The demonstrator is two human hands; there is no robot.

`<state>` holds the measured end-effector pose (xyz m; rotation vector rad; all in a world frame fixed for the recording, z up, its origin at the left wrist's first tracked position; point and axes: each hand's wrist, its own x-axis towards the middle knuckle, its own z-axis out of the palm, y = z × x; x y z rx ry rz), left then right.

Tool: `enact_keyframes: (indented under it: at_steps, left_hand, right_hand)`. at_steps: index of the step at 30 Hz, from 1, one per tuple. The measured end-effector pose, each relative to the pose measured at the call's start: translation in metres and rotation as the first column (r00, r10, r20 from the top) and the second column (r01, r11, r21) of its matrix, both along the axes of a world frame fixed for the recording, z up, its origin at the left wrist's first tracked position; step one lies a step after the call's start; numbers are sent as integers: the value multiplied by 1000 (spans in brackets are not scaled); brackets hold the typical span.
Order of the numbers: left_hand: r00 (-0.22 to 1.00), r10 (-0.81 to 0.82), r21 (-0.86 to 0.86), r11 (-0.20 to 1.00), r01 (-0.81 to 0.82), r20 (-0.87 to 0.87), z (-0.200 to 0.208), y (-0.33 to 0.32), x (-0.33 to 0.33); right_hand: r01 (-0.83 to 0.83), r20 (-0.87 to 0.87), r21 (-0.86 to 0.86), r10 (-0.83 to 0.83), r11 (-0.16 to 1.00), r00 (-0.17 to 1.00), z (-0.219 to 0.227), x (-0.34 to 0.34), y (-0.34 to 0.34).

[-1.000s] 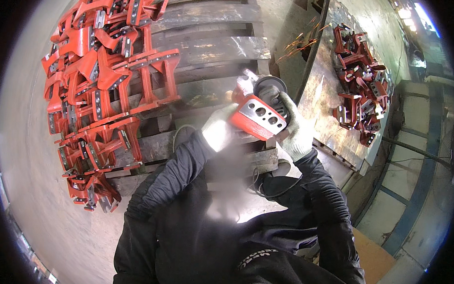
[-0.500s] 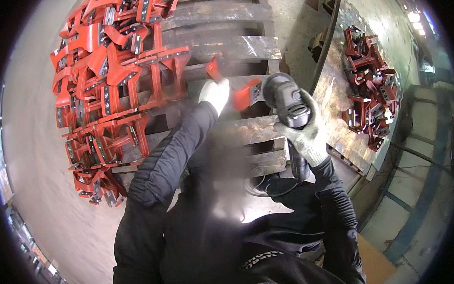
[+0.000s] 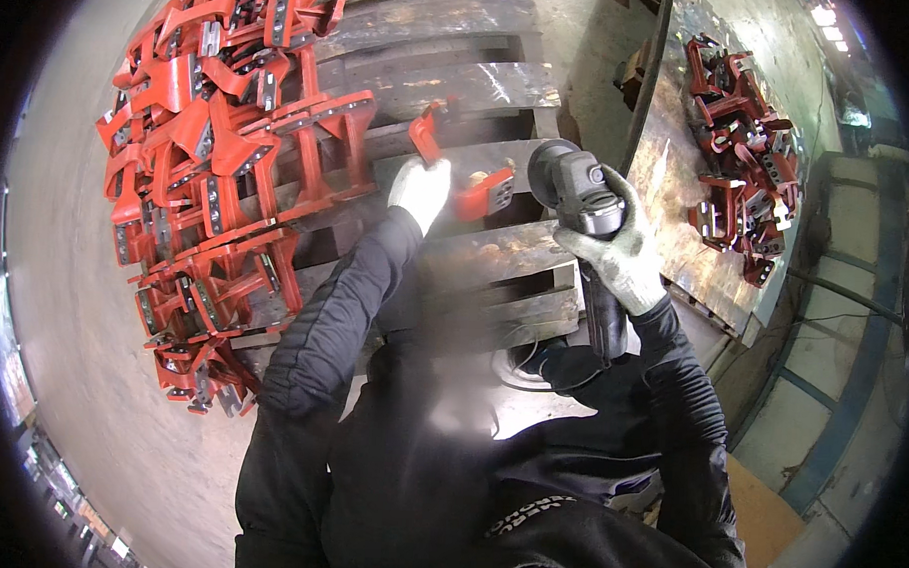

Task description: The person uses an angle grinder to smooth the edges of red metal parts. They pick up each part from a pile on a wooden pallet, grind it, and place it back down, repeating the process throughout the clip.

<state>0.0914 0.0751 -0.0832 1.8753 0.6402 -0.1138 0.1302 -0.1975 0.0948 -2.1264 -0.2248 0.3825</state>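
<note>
My gloved left hand (image 3: 420, 196) is closed on a red metal bracket (image 3: 488, 193), held over the wooden pallet. One arm of the bracket rises beyond my fingers; its end with dark holes points right. A blurred patch in the view hides part of its middle. In my gloved right hand (image 3: 624, 258) is a black angle grinder (image 3: 584, 196), my fingers wrapped round its body. The grinder's disc end lies to the right of the bracket's holed end, with a small gap between them.
Many red brackets (image 3: 214, 140) are heaped on the left of the slatted pallet (image 3: 451, 84). To the right, a worn tabletop (image 3: 667, 206) bears another pile of darker red brackets (image 3: 744, 159). The grinder's cable (image 3: 517, 371) loops near my legs.
The bracket in my left hand has shifted slightly left and turned, showing more of its holed face. The gap between it and the grinder's disc has widened.
</note>
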Motion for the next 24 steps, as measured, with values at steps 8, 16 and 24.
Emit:
enact_keyframes:
  at_steps: [8, 16, 24]
  left_hand:
    - [999, 23, -479, 877, -38, -37, 14, 5, -5]
    - [970, 168, -887, 402, -228, -173, 31, 5, -7]
    - [951, 274, -942, 255, -217, -144, 27, 20, -9]
  right_hand:
    - [155, -449, 356, 24, 921, 893, 5, -6, 8]
    - [196, -543, 325, 13, 925, 840, 5, -8, 3]
    - [226, -552, 223, -69, 948, 831, -11, -8, -10]
